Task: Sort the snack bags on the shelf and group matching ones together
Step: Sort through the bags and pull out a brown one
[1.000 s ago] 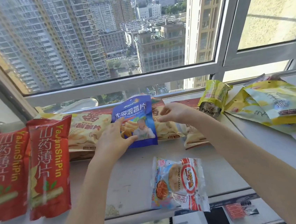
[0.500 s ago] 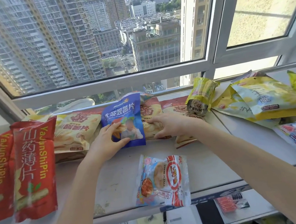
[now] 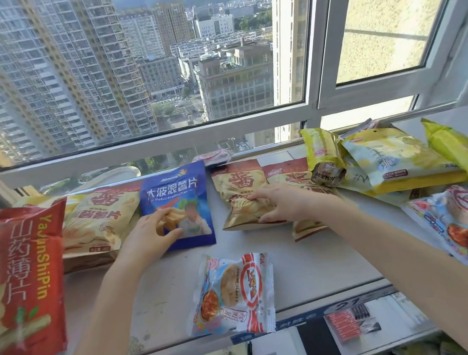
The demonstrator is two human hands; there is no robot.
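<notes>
The blue bag (image 3: 178, 206) lies flat, label up, pinched at its lower left edge by the left hand (image 3: 149, 238). Just left of that grip lies a tan bag (image 3: 98, 220), and beyond it two red bags (image 3: 27, 285) overlap side by side. The right hand (image 3: 282, 204) grips a second tan bag (image 3: 239, 188), crumpling its lower half. A third tan bag (image 3: 293, 175) lies just right of that grip. Between the grips, nearer the person, lies a shrimp bag (image 3: 233, 293). Yellow bags (image 3: 398, 160) are heaped well right of the right grip.
</notes>
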